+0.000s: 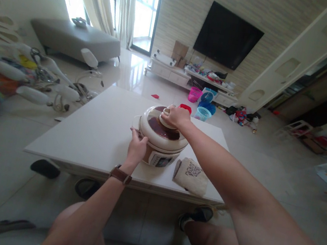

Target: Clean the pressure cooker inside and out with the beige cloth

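Observation:
An electric slow cooker [147, 153], cream and brown with a control panel on its front, stands on the white table [85, 134]. Its lid [162, 127], with a dark see-through middle and a pale rim, sits on top. My right hand [177, 117] is closed around the lid's knob. At the cooker's left side, my left hand [137, 146] grips it by the side handle; part of the fingers is hidden. A folded beige cloth [192, 176] with a dark printed pattern lies just right of the cooker, below my right forearm.
Beyond the table, pink [195, 94] and light-blue baskets [203, 113] stand on the floor near a cluttered TV stand [172, 74]. White chair-like equipment [61, 89] is on the left. Slippers [45, 168] lie under the table's near edge.

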Available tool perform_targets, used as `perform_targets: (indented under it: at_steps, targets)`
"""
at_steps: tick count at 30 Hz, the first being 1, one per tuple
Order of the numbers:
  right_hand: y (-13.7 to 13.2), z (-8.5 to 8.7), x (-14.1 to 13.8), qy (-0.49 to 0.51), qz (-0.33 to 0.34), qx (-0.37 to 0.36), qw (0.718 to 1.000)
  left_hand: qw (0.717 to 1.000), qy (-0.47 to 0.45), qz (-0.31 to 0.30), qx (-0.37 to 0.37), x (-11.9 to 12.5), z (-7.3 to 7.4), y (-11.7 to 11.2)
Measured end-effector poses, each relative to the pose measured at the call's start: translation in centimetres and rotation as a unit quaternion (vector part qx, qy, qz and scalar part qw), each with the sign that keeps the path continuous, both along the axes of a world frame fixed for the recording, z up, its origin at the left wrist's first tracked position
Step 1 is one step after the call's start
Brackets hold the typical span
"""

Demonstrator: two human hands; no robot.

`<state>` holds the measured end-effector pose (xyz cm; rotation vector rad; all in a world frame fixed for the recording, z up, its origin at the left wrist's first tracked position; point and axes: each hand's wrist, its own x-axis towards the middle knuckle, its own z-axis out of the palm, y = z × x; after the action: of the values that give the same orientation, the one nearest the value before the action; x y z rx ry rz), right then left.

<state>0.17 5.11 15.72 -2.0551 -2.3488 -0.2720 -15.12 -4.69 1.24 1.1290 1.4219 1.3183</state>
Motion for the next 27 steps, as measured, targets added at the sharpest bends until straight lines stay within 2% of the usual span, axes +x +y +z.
perform_targets:
  at_steps: [2,5,10,27]
  targets:
    - [0.1,-0.2,-0.6,0.006,-0.019,0.000,1.000,1.000,0.008,0.012,-0.018,0.3,0.5,-0.4]
    - [-0.4,-0.9,-1.0,0.030,-0.045,0.044,0.998,0.999,0.017,0.021,-0.029,0.5,1.1,-0.7]
    - [-0.7,-1.3,-0.2,0.030,-0.016,0.053,0.998,0.999,0.032,0.014,-0.037,0.4,1.7,-0.9]
    - [0.0,-1.3,0.5,0.029,0.018,0.035,0.999,0.999,0.043,0.012,-0.017,0.1,1.3,-0.8]
